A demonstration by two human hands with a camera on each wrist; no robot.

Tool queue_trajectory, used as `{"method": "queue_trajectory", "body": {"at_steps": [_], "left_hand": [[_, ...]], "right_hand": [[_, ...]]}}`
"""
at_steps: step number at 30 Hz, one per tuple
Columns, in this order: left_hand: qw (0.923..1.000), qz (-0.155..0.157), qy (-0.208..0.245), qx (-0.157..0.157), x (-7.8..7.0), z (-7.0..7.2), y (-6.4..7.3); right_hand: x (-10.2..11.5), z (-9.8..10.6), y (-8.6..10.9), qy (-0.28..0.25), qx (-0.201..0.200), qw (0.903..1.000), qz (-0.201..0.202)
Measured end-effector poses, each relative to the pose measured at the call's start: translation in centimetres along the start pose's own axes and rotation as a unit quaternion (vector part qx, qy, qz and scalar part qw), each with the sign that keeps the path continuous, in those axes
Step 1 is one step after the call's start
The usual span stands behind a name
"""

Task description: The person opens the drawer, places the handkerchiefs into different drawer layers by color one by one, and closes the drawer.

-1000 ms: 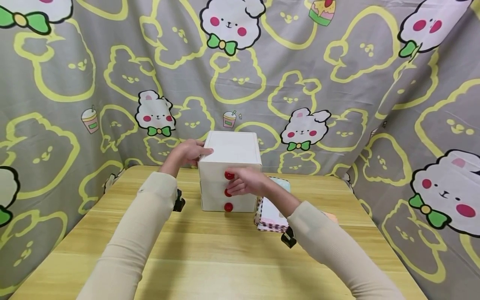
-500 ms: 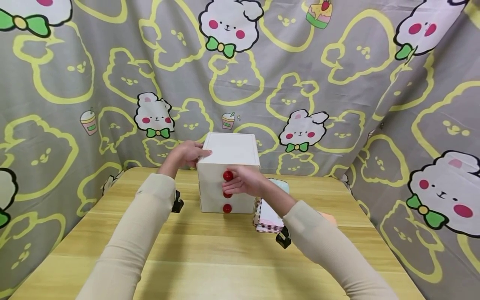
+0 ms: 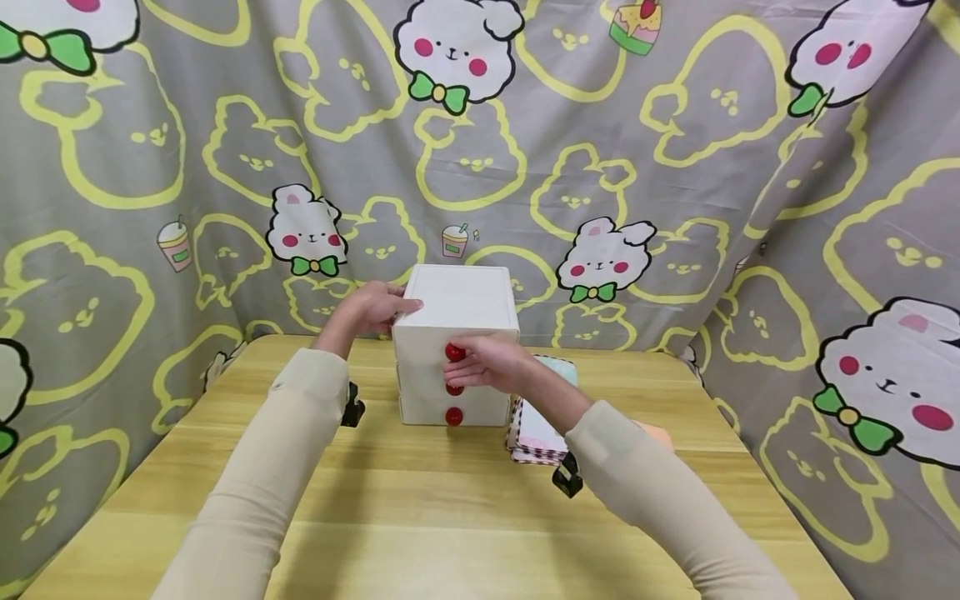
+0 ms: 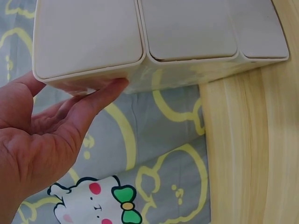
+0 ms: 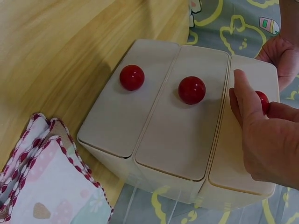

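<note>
A white drawer cabinet (image 3: 461, 296) stands on the wooden table, with three stacked drawers and round red knobs on the front. My left hand (image 3: 372, 307) rests on its upper left side, thumb over the top edge. In the left wrist view, the fingers (image 4: 100, 95) lie fairly straight against the side wall. At the front, my right hand (image 3: 491, 362) pinches the top drawer's red knob (image 3: 454, 351) between thumb and forefinger, the other fingers extended. The right wrist view shows part of that knob (image 5: 263, 101) hidden by the hand. All three drawers look closed.
A stack of cloths (image 3: 542, 433) with dark checked edging lies right of the cabinet. Something orange (image 3: 658, 435) shows partly behind the right sleeve. Wooden tabletop (image 3: 420, 517) extends in front, and a grey patterned curtain (image 3: 517, 183) hangs close behind and around the table.
My right hand's lower fingers have straightened slightly to the left while the top knob stays pinched. The left hand keeps its place on the cabinet. The head view has shifted a little.
</note>
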State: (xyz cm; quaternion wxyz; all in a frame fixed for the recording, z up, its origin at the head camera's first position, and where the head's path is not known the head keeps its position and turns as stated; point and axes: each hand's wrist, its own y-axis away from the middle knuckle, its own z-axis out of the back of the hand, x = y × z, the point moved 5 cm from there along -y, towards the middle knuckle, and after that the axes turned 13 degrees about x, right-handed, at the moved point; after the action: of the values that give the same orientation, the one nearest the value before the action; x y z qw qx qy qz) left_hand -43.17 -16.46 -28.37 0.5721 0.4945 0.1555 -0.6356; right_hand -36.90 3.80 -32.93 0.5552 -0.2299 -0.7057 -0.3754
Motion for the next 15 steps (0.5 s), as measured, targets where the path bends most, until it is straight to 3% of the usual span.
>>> {"method": "queue_trajectory", "body": {"at_steps": [15], "left_hand": [[1.0000,-0.005,0.001,0.003,0.02,0.08,-0.22]], "right_hand": [[-0.26,-0.27,0.45,0.024,0.004,0.9997,0.003]]}}
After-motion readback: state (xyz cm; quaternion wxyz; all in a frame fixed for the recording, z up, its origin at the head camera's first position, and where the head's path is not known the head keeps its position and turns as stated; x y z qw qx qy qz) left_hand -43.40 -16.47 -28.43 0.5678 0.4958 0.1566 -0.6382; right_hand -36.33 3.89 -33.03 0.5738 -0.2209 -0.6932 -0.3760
